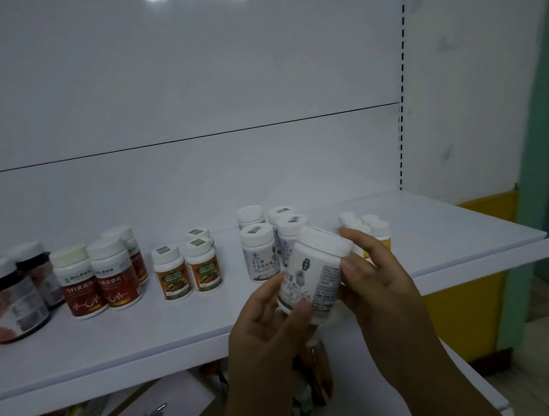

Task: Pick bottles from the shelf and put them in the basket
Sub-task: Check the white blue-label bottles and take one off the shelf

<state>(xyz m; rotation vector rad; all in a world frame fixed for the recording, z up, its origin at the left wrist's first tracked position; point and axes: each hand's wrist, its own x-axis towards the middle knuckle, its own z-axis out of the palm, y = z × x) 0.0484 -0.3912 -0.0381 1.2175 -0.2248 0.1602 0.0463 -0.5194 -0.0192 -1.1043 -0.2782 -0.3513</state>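
Hands: left hand [268,333] and right hand [384,297] meet nearest the camera, in front of the near edge of the shelf [445,236], sharing one bottle [315,269]
Left hand: thumb and fingers curl round the bottle's base and lower label
Right hand: fingertips pinch the cap rim and upper right side
Risk: a two-handed hold must become a one-handed one before the drop to the basket, and a loose pinch on the smooth cap could let the bottle slip and fall onto the goods below the shelf
Risk, second: the right hand sits just in front of the yellow bottles [377,230], so a careless swing could topple them
Bottle: held clear of the shelf, tilted, cap up and leaning slightly right; white body, wide white cap, grey-and-black label with fine print; probably light plastic
Basket: not in view
Shelf: white bottles [260,253] stand behind the hands; further left stand orange-label bottles [187,271], red-label bottles [91,283] and dark jars [12,298]
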